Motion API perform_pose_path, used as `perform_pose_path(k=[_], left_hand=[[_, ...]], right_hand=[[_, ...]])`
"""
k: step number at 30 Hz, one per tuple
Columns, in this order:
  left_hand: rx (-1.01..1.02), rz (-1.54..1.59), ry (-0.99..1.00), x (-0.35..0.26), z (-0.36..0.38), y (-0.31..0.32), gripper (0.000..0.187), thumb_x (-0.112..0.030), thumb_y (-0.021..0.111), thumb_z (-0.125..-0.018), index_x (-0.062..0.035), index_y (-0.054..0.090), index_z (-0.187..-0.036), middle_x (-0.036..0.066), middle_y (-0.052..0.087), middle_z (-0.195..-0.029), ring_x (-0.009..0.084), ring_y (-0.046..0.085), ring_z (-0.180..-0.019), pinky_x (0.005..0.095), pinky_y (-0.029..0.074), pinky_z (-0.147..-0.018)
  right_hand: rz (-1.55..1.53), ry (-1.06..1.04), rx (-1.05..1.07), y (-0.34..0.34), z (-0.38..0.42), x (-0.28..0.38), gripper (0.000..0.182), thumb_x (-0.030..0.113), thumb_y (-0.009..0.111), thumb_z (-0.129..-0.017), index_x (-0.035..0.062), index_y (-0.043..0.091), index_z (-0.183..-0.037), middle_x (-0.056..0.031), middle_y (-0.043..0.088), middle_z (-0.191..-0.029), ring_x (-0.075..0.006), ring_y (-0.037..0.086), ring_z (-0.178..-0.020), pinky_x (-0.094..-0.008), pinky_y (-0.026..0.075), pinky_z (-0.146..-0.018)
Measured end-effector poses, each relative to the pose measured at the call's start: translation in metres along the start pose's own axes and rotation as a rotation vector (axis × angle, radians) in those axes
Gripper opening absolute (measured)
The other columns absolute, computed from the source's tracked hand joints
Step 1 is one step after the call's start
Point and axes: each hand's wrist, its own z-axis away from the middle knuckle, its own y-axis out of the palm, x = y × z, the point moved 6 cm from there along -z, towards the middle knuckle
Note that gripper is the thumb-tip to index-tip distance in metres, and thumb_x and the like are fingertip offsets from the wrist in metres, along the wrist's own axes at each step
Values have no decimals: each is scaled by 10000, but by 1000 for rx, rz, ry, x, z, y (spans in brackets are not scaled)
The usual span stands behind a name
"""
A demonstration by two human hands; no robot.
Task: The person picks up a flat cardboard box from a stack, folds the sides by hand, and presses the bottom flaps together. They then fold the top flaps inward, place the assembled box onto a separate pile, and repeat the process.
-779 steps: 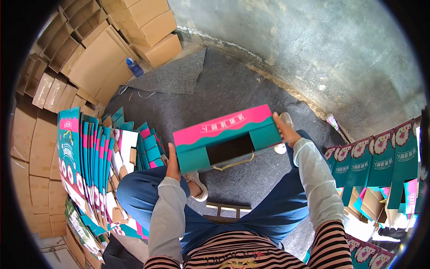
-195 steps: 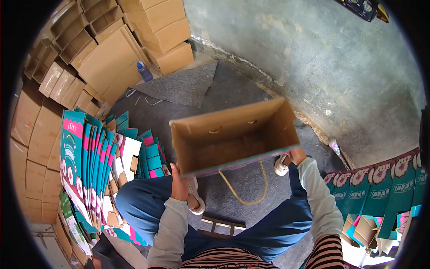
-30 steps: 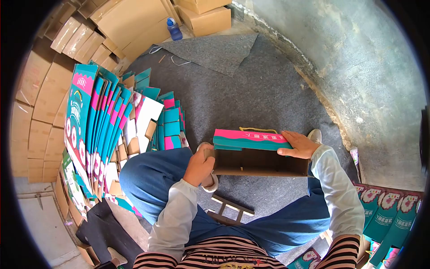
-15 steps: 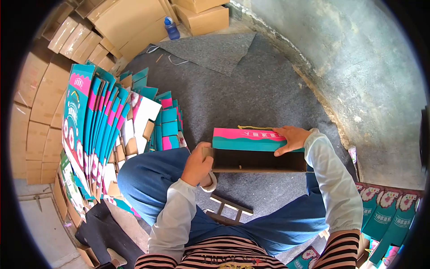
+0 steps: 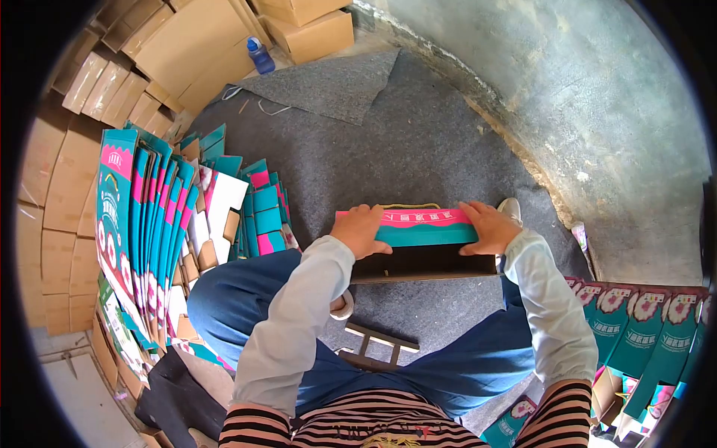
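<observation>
A long pink and teal cardboard box (image 5: 426,233) is held between my knees, its dark brown hollow inside facing me. A yellow cord handle (image 5: 409,206) runs along its far upper edge. My left hand (image 5: 361,231) grips the left end of the box's printed panel, thumb on the near edge. At the right end, my right hand (image 5: 489,228) grips the same panel, its thumb also on the near edge. Fingertips of both hands go over the far side, partly out of sight.
Folded teal and pink cartons (image 5: 149,231) lean in a stack at left, before brown boxes (image 5: 67,194). More printed cartons (image 5: 638,328) lie at right by the grey wall (image 5: 567,97). A blue bottle (image 5: 261,57) stands at the back. A small wooden frame (image 5: 373,345) lies between my legs.
My left hand has moved from the box's left side up onto the printed panel's left end. My right hand stays at the right end. The view has shifted slightly.
</observation>
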Motion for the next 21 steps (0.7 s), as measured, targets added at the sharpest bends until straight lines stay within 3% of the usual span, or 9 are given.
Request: perform_pose_path(k=[3, 7, 10, 16, 21], left_hand=[[49, 39, -12, 4, -5, 2, 667, -438, 786, -670, 2, 490, -1075, 195, 575, -1111, 360, 536, -1094, 462, 439, -892], [75, 38, -7, 3, -5, 1, 711, -455, 794, -653, -5, 497, -1116, 199, 590, -1103, 362, 556, -1071, 486, 457, -870], [1, 15, 80, 1, -4, 2, 701, -446, 783, -673, -18, 496, -1149, 196, 589, -1106, 349, 550, -1087, 476, 456, -879], [129, -46, 3, -5, -3, 9, 727, -407, 779, -687, -53, 477, -1245, 198, 507, -1264, 367, 466, -1205, 456, 411, -975], [25, -220, 33, -9, -4, 17, 952, -428, 811, -640, -85, 333, -1389, 198, 435, -1351, 370, 410, -1265, 496, 392, -986]], right_hand=[[-84, 123, -16, 5, 20, -21, 839, 246, 672, -724, 23, 264, -1422, -242, 406, -1354, -399, 422, -1243, -413, 377, -1025], [-132, 41, -109, 6, 33, -32, 699, 107, 564, -739, 16, 317, -1387, -232, 425, -1333, -373, 498, -1174, -408, 415, -985], [-187, 17, -153, 9, 40, -42, 675, 93, 547, -749, 21, 327, -1383, -235, 461, -1301, -381, 519, -1147, -420, 421, -971], [-178, 146, -185, 7, 53, -50, 617, 157, 584, -769, 45, 393, -1345, -206, 552, -1188, -376, 550, -1090, -431, 434, -939], [-101, 104, -144, 4, 50, -41, 453, 261, 645, -785, 36, 563, -1169, -176, 597, -1095, -349, 570, -1061, -424, 456, -905]])
